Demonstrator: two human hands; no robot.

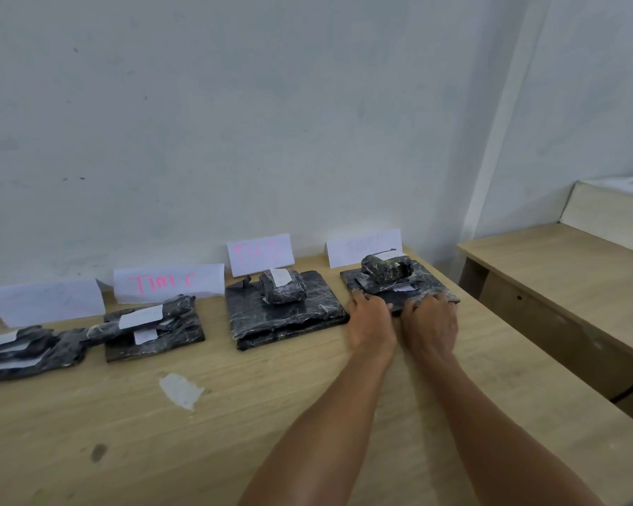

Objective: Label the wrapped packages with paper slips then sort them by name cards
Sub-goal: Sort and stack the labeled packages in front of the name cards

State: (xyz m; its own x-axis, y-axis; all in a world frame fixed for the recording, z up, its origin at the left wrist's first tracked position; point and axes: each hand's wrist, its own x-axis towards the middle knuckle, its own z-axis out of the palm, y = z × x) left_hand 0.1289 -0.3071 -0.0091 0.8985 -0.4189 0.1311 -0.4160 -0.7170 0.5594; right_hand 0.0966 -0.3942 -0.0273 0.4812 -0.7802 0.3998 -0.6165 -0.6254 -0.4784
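We grip the flat package point(430, 286) with left hand point(371, 317) and right hand point(431, 321); fingers curl over its edge. A bundle point(385, 269) sits atop.

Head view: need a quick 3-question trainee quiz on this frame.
1. True or false: the left hand and the right hand both touch the rightmost pile.
2. The card reading "Tim C" stands: A) leftmost, B) second from left, C) rightmost.
3. What lies loose on the table in front of the piles?
Key: 1 true; 2 B; 3 a torn paper scrap.
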